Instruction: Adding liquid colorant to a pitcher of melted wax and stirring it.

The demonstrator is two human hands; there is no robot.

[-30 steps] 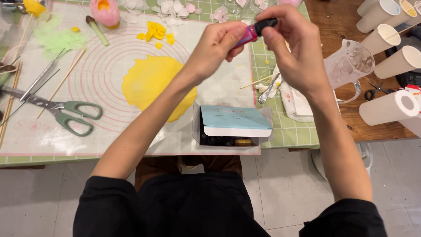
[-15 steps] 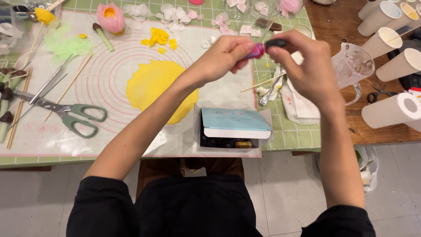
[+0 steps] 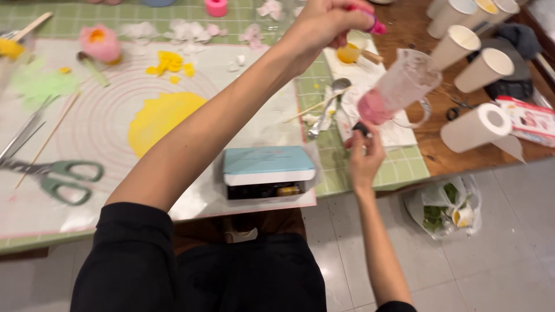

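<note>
Scissors (image 3: 58,176) lie far left on the surface (image 3: 399,170), then a yellow disc (image 3: 159,118) and a teal box (image 3: 267,164). The left hand (image 3: 326,20) grips a pink bottle (image 3: 376,24) above a tilted jug (image 3: 396,89). The right hand (image 3: 364,153) pinches a small dark cap (image 3: 361,128).

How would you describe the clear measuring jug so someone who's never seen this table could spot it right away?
Go to the right end of the green mat, where it meets bare wood beside the paper cups. The clear measuring jug stands there on white paper, just above the right hand. It alone is see-through, with pink liquid at the bottom.
</note>
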